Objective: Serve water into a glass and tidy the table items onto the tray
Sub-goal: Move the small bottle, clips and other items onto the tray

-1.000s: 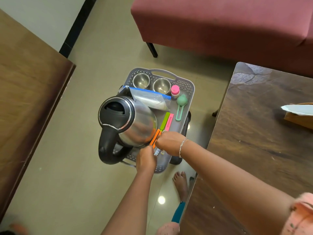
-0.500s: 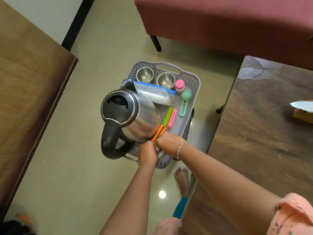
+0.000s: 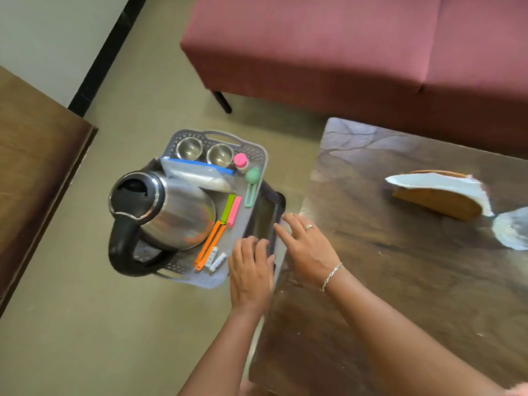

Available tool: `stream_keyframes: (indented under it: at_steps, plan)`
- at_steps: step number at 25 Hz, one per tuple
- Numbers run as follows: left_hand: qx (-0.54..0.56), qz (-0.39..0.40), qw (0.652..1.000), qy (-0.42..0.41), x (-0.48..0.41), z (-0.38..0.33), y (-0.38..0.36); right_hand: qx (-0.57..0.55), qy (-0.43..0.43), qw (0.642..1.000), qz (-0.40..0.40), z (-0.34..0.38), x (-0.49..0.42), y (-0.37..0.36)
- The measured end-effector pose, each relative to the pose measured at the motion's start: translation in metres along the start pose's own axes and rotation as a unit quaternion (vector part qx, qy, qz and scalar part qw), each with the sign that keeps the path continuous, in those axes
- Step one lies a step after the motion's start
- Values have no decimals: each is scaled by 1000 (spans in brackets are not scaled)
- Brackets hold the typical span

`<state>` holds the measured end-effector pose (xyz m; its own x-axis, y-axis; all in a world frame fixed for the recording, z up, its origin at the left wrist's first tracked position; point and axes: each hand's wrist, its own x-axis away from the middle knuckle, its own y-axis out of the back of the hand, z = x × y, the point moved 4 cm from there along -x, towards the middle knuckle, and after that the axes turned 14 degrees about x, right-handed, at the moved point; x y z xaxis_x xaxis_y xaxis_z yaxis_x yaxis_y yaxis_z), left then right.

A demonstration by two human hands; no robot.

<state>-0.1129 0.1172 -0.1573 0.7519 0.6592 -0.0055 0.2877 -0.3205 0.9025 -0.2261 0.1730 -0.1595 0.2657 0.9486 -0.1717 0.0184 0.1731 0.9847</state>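
A grey perforated tray (image 3: 257, 151) rests on a dark stool beside the table. It holds a steel kettle (image 3: 168, 215) with a black handle, two steel cups (image 3: 189, 148) (image 3: 220, 153), a zip bag (image 3: 200, 175), a pink-capped bottle (image 3: 240, 160), a green scoop (image 3: 252, 181), green, pink and orange clips (image 3: 210, 242) and small white items (image 3: 215, 260). My left hand (image 3: 250, 271) hovers with straight fingers over the tray's right near corner. My right hand (image 3: 307, 247) is spread just right of the tray, at the table's edge. Neither holds anything.
The dark wooden table (image 3: 400, 281) fills the right side, with a wooden napkin holder (image 3: 440, 195) and a clear plastic thing (image 3: 511, 227) at far right. A maroon sofa (image 3: 343, 47) stands behind. Another wooden surface (image 3: 34, 172) lies left, tan floor between.
Both hands have let go of the orange clip and small white items and drawn back to the right. The camera has shifted right, showing more table.
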Motion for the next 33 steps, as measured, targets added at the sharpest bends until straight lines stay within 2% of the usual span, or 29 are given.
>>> stream_keyframes:
  at_steps: [5,10,15,22,23,24,27,28,30,33]
  plan:
    - [0,110,983,-147,19,-94,-38,11,-114,993,1,-68,105,21]
    - [-4,180,935,-306,34,-200,-79,19,-255,967,16,-139,227,52]
    - [-9,218,902,-374,52,-280,-125,47,-349,936,13,-196,341,76]
    - [-39,256,823,-505,79,-384,-184,103,-497,862,15,-256,489,104]
    - [-41,262,811,-521,82,-398,-191,101,-538,837,11,-263,509,107]
    - [-40,264,798,-540,86,-412,-199,88,-602,794,1,-270,529,110]
    - [-52,259,757,-598,98,-454,-214,-7,-800,599,-29,-291,577,109]
    - [-55,256,751,-606,101,-467,-217,-28,-831,554,-25,-298,586,106]
    - [-51,250,745,-616,104,-486,-222,-52,-856,515,-2,-311,596,97]
    - [-39,228,717,-658,113,-506,-237,-85,-855,512,13,-325,600,82]
